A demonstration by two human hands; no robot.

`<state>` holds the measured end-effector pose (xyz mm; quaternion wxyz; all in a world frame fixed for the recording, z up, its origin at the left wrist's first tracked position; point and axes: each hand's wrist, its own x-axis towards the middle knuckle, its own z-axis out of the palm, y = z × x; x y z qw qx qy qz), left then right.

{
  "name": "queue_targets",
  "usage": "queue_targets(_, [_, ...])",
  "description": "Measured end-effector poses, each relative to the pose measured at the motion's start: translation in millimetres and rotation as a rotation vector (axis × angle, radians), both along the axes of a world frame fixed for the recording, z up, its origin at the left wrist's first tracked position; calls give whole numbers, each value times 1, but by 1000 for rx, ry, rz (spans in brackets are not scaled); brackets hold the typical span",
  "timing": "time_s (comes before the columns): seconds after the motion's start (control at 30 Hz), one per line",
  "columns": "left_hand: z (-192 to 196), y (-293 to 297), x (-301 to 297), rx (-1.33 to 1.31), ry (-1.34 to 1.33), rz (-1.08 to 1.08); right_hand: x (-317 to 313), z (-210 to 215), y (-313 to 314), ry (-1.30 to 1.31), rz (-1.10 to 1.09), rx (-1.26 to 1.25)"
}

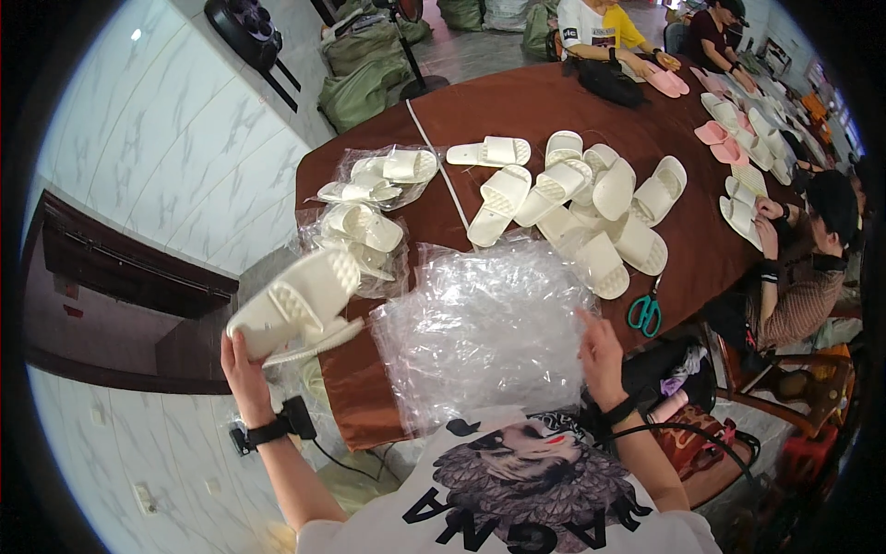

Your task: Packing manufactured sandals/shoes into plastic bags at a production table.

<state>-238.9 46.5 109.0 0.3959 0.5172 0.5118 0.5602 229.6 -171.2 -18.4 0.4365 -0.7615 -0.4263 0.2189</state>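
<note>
My left hand (242, 371) is closed on a pair of cream slippers (295, 305), held by the heel end at the left of the table. One slipper lies over the other, and their toes point up and to the right. My right hand (602, 358) is at the right edge of a pile of clear plastic bags (480, 323), its fingers partly stretched out; nothing shows in its grasp. The bags lie spread flat in front of me. Just beyond them is a heap of loose cream slippers (554, 189). Bagged slippers (365, 226) lie to the left of these.
Teal-handled scissors (645, 314) lie right of the bags on the brown tablecloth (355, 369). A pale strip (438, 162) crosses the cloth. Other people work along the table with white and pink slippers (720, 143). A wooden chair (784, 388) stands at the right.
</note>
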Motion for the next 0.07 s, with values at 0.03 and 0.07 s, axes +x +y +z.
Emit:
queue_targets(0.03, [8,11,18,21,-17,-23,-4,-3,-3,-110,68,-50])
queue_targets(0.07, [15,24,37,39,-35,-51,-8,-9,-7,-221,132,-102])
